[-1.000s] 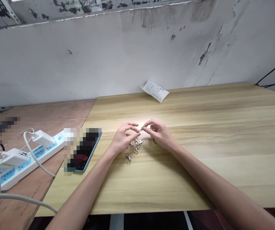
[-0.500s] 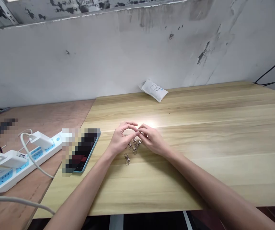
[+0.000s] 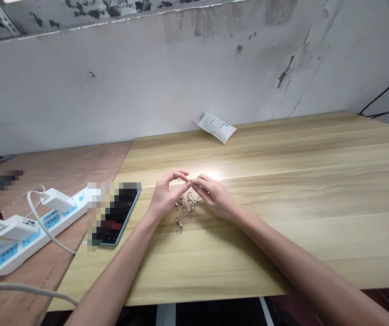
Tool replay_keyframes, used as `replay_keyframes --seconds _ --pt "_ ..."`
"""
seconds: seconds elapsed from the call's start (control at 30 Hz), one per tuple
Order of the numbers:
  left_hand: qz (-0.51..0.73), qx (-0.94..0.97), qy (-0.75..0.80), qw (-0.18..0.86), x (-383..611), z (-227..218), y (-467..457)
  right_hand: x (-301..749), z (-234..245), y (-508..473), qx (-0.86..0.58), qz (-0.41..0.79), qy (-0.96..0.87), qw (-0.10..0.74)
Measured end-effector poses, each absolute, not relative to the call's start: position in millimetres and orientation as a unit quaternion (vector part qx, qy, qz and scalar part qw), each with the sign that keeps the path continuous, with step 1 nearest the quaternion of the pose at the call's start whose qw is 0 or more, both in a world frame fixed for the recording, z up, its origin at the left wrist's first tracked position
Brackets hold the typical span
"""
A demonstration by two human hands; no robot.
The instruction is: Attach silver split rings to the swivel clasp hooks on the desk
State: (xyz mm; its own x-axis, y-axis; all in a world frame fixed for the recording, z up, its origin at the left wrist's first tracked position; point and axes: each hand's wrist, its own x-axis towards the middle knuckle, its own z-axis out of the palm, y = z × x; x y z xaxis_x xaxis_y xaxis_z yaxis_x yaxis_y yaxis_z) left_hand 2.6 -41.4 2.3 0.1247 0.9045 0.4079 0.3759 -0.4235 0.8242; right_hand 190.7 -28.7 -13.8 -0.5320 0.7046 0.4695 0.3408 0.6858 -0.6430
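Note:
My left hand [image 3: 167,194] and my right hand [image 3: 213,195] meet fingertip to fingertip just above the light wooden table [image 3: 282,190]. Both hands pinch a small metal clasp [image 3: 188,182] between them; it is mostly hidden by the fingers. Below the fingertips lies a small heap of metal keyring clasps [image 3: 189,204]. One single clasp [image 3: 179,225] lies apart, a little nearer to me, by my left wrist.
A phone with a blue case [image 3: 118,218] lies left of my left hand. A white power strip [image 3: 28,226] with plugged chargers and cables sits on the brown table at far left. A white packet [image 3: 215,126] lies by the wall. A black cable [image 3: 381,102] runs at far right.
My right hand moved left and closed in on my left hand, so the fingertips now touch. The heap of clasps and the single clasp have not moved.

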Motion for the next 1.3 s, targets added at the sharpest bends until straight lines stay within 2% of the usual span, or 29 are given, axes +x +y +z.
replay_keyframes --seconds 0.47,0.63,0.77,0.93,1.03,1.3 --pt "0.452 0.723 0.431 0.295 3.7 4.5 -45.6 191.3 -6.0 -31.1 -0.307 0.284 -0.824 0.383" --pt "0.448 0.727 0.445 0.269 1.7 4.5 -45.5 191.6 -8.2 -31.0 -0.315 0.274 -0.833 0.364" --pt "0.432 0.751 0.455 0.206 0.5 8.0 -45.1 194.3 -4.8 -29.9 -0.327 0.339 -0.806 0.358" --pt "0.388 0.801 0.455 0.027 0.9 14.0 -48.0 201.2 0.8 -26.8 -0.3 0.538 -0.709 0.343" --pt "0.377 0.813 0.442 -0.036 1.3 15.7 -49.2 202.8 0.2 -25.0 -0.279 0.593 -0.681 0.327" --pt "0.353 0.813 0.461 -0.037 -0.6 11.3 -49.3 200.1 -1.4 -30.1 -0.31 0.451 -0.779 0.305"
